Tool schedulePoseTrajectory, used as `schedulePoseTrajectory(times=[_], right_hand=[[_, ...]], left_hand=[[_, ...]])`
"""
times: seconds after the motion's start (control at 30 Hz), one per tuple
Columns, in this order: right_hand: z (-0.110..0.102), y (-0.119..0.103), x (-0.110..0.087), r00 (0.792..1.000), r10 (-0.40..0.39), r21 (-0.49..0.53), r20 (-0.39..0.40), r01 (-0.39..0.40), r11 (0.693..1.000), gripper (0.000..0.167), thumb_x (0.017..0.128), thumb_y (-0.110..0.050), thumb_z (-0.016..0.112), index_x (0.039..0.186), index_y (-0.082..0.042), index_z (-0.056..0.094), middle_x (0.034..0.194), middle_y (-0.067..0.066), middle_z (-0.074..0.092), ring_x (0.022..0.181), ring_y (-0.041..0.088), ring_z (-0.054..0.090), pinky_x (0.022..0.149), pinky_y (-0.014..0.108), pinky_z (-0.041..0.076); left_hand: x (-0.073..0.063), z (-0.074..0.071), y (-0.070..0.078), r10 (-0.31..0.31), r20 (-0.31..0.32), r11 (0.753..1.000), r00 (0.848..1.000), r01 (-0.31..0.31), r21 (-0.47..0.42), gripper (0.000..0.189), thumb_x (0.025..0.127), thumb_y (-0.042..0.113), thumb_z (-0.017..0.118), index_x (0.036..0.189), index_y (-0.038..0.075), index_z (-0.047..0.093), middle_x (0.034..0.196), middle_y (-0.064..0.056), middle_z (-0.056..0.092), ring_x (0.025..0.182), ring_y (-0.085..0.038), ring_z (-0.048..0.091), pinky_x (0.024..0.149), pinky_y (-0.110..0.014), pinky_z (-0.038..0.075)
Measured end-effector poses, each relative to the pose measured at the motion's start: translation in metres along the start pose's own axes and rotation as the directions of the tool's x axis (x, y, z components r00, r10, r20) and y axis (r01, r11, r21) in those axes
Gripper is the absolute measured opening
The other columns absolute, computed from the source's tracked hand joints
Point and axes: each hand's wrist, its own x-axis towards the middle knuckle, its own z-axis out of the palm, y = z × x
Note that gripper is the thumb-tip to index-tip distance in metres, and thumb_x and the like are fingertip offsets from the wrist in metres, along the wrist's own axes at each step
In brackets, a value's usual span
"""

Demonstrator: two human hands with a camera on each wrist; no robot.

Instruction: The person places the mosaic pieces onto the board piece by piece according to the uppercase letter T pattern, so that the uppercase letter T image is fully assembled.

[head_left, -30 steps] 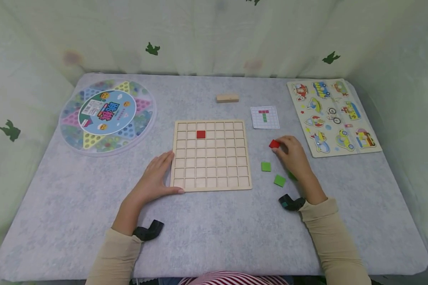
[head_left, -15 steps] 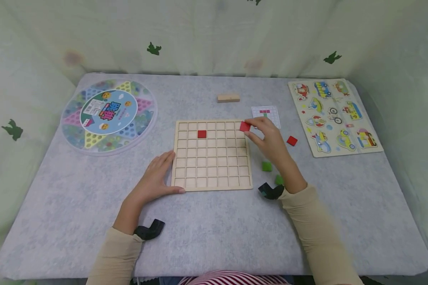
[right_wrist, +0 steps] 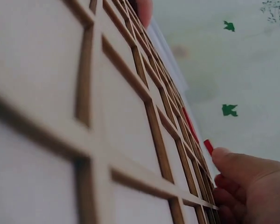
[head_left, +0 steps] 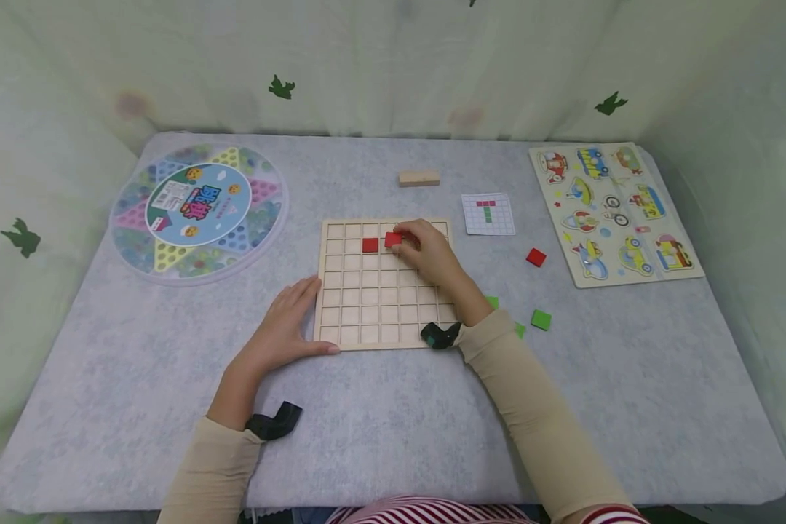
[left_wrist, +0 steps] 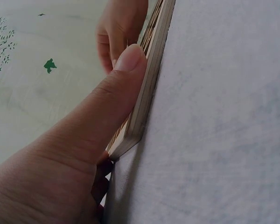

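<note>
A wooden grid board lies flat on the table, with one red square tile set in a cell near its far side. My right hand pinches a second red tile by its edge, just right of the first. The right wrist view shows this pinched tile tilted and slightly above the grid. My left hand rests at the board's near left corner, fingers fairly straight along the left side. Its thumb lies against the near edge.
Right of the board lie a loose red tile and several green tiles, some partly behind the right arm. Beyond are a pattern card and a wooden block. A round game board stands left, a picture puzzle right.
My right hand has picked up a red tile from the right side of the table and carried it left over the board. The left hand stays at the corner.
</note>
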Motion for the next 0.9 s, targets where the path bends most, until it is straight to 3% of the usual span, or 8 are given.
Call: schedulePoseTrajectory(times=[0.43,0.67,0.77,0.9], right_hand=[[0.007,-0.007,0.007,0.996,0.033,-0.115,0.081,-0.024,0.993,0.031,0.086,-0.021,0.062,0.114,-0.011,0.062,0.111,0.007,0.053,0.102,0.02,0.047,0.088,0.031,0.038],[-0.014,-0.008,-0.001,0.973,0.077,-0.036,0.216,-0.071,0.997,0.05,0.089,-0.031,0.057,0.133,-0.011,0.044,0.128,0.004,0.045,0.112,0.016,0.042,0.092,0.029,0.036],[-0.03,-0.009,-0.011,0.976,0.057,0.0,0.208,-0.058,0.998,0.056,0.089,-0.033,0.056,0.137,-0.012,0.037,0.136,0.003,0.039,0.12,0.017,0.038,0.097,0.031,0.034],[-0.054,-0.01,-0.028,0.993,0.007,-0.072,0.115,0.002,0.997,0.061,0.087,-0.036,0.057,0.139,-0.015,0.034,0.14,0.002,0.034,0.127,0.017,0.031,0.101,0.036,0.029]], left_hand=[[-0.002,0.0,-0.002,0.0,-0.011,1.0,1.0,0.0,0.005,0.12,0.058,0.065,0.07,0.144,0.005,0.013,0.146,-0.016,0.016,0.133,-0.03,0.01,0.107,-0.045,0.006],[-0.002,0.0,-0.002,-0.004,-0.003,1.0,1.0,0.004,-0.002,0.12,0.058,0.066,0.069,0.145,0.006,0.012,0.147,-0.016,0.015,0.134,-0.03,0.009,0.106,-0.045,0.005],[-0.001,0.001,-0.002,0.0,-0.006,1.0,1.0,0.0,-0.003,0.119,0.059,0.065,0.069,0.145,0.006,0.012,0.147,-0.016,0.015,0.134,-0.03,0.009,0.106,-0.046,0.005],[0.0,0.002,-0.002,0.002,-0.003,1.0,1.0,-0.002,0.004,0.119,0.059,0.066,0.069,0.145,0.006,0.012,0.147,-0.015,0.015,0.134,-0.028,0.009,0.106,-0.045,0.005]])
